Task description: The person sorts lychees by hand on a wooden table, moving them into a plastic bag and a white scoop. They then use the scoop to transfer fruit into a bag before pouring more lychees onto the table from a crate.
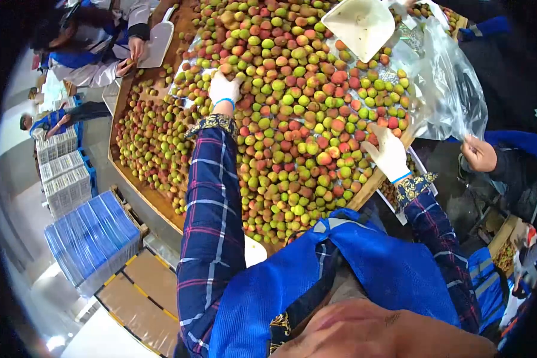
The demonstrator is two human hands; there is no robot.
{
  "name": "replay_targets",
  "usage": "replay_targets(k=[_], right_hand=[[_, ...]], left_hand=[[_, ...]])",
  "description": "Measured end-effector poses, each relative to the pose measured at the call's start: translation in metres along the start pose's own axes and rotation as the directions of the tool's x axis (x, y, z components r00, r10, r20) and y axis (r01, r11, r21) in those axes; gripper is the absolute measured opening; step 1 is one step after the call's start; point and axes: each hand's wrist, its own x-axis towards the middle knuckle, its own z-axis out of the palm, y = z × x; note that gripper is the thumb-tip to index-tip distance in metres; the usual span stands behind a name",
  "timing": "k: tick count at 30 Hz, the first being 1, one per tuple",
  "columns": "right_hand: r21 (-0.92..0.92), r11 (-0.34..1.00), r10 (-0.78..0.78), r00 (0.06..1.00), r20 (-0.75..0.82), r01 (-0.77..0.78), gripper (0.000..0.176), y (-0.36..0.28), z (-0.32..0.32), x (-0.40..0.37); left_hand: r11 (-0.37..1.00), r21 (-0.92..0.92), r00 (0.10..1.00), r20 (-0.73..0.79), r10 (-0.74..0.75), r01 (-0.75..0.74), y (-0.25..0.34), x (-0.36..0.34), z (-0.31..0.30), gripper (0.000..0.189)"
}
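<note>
A wide heap of red and green lychees (pixel 292 113) covers a wooden-edged table. My left hand (pixel 225 90), in a white glove with a blue cuff band, reaches far into the heap; its thumb stands apart from the other fingers, and the fingertips touch lychees. Nearer the table's right edge is my right hand (pixel 391 156), gloved the same way. Its fingers are spread and rest on the lychees there, with nothing held in them. Both forearms are in dark plaid sleeves.
A white scoop (pixel 361 27) lies on the heap at the far side. At right, a person's hand (pixel 479 154) holds a clear plastic bag (pixel 447 83). Another person's hands (pixel 131 55) are near a white scoop (pixel 158 45). Stacked crates (pixel 65 173) stand at left.
</note>
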Motion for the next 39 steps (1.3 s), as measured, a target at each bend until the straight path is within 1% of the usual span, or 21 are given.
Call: replay_targets(k=[2, 3, 4, 7, 8, 12, 17, 19, 20, 22, 23, 24, 26, 29, 30, 32, 34, 35, 36, 38, 39], right_hand=[[-0.003, 1.000, 0.001, 1.000, 0.010, -0.001, 0.053, 0.000, -0.001, -0.001], [0.000, 1.000, -0.021, 1.000, 0.005, 0.021, 0.054, 0.004, 0.002, -0.001], [-0.003, 1.000, -0.029, 1.000, 0.004, 0.029, 0.054, 0.005, 0.002, 0.000], [-0.024, 1.000, -0.010, 0.998, 0.056, 0.011, 0.055, 0.004, 0.001, -0.003], [-0.016, 0.999, -0.029, 0.998, 0.058, 0.030, 0.056, 0.005, 0.001, -0.003], [-0.024, 0.998, -0.061, 0.996, 0.066, 0.063, 0.056, 0.007, 0.003, -0.005], [-0.039, 0.997, -0.072, 0.996, 0.052, 0.074, 0.057, 0.002, 0.001, -0.005], [-0.030, 0.997, -0.076, 0.996, 0.049, 0.078, 0.057, -0.003, -0.003, -0.005], [-0.016, 0.996, -0.086, 0.996, 0.036, 0.087, 0.057, -0.007, -0.007, -0.004], [-0.010, 1.000, -0.009, 0.993, 0.119, 0.010, 0.056, -0.013, -0.015, -0.002], [-0.019, 0.999, -0.031, 0.994, 0.105, 0.033, 0.056, -0.009, -0.012, -0.001], [-0.027, 0.998, -0.052, 0.994, 0.098, 0.055, 0.056, -0.005, -0.009, -0.001], [-0.028, 0.999, -0.043, 0.994, 0.102, 0.046, 0.056, -0.008, -0.011, 0.000], [-0.040, 0.999, -0.012, 0.988, 0.153, 0.018, 0.056, -0.013, -0.016, 0.003], [-0.014, 1.000, -0.009, 0.990, 0.138, 0.011, 0.056, -0.013, -0.014, 0.003], [-0.018, 0.999, -0.045, 0.998, 0.040, 0.046, 0.055, -0.003, -0.002, -0.001], [-0.038, 0.999, -0.015, 0.997, 0.075, 0.018, 0.055, -0.002, -0.002, 0.000], [-0.039, 0.999, -0.023, 0.997, 0.076, 0.026, 0.054, -0.003, -0.003, 0.000], [-0.040, 0.999, -0.034, 0.997, 0.075, 0.037, 0.053, -0.003, -0.002, 0.000], [-0.036, 0.997, -0.059, 0.996, 0.069, 0.062, 0.053, 0.002, 0.002, 0.000], [-0.040, 0.996, -0.076, 0.996, 0.055, 0.078, 0.052, 0.004, 0.004, -0.001]], left_hand=[[1.000, 0.005, 1.000, -0.001, -0.015, 0.015, -0.003, -0.006, -0.001, 0.060], [0.983, -0.183, 0.999, 0.043, 0.022, -0.014, -0.005, -0.015, -0.012, 0.053], [0.982, -0.187, 0.999, 0.035, 0.019, -0.012, -0.011, -0.024, -0.014, 0.053], [0.863, -0.495, 0.992, 0.112, -0.052, 0.101, -0.032, -0.064, -0.017, 0.033], [0.852, -0.518, 0.997, 0.053, -0.058, 0.077, -0.034, -0.085, -0.018, 0.032], [0.869, -0.467, 0.985, 0.126, -0.121, 0.166, -0.026, -0.158, -0.018, 0.033], [0.841, -0.519, 0.988, 0.085, -0.128, 0.154, -0.014, -0.167, -0.034, 0.049], [0.903, -0.421, 0.990, -0.070, -0.124, 0.083, -0.005, -0.152, -0.035, 0.051], [0.967, -0.252, 0.991, -0.115, -0.064, 0.034, -0.005, -0.135, -0.037, 0.054], [0.990, -0.135, 0.967, -0.255, 0.011, -0.047, 0.003, -0.109, -0.037, 0.055], [0.984, -0.006, 0.944, -0.284, 0.168, -0.177, 0.005, -0.095, -0.040, 0.055], [0.981, -0.010, 0.942, -0.282, 0.181, -0.191, 0.007, -0.083, -0.041, 0.055], [0.920, 0.236, 0.940, -0.057, 0.336, -0.314, 0.000, -0.056, -0.036, 0.054], [0.943, 0.154, 0.928, 0.279, 0.246, -0.296, -0.007, -0.024, -0.023, 0.045], [0.978, -0.035, 0.926, 0.314, 0.208, -0.208, 0.000, -0.026, -0.039, 0.047], [0.943, -0.333, 0.966, 0.246, 0.080, 0.007, -0.025, -0.010, -0.034, 0.048], [0.841, -0.540, 0.999, -0.045, 0.005, -0.028, -0.055, -0.001, -0.030, 0.046], [0.804, -0.589, 0.994, -0.021, -0.110, 0.076, -0.061, -0.005, -0.040, 0.040], [0.896, -0.438, 0.989, -0.084, -0.123, 0.074, -0.104, 0.007, -0.024, 0.039], [0.935, -0.346, 0.995, -0.015, -0.094, 0.083, -0.108, -0.013, -0.033, 0.037], [0.961, -0.271, 0.994, 0.102, -0.035, 0.062, -0.103, -0.027, -0.039, 0.035]])
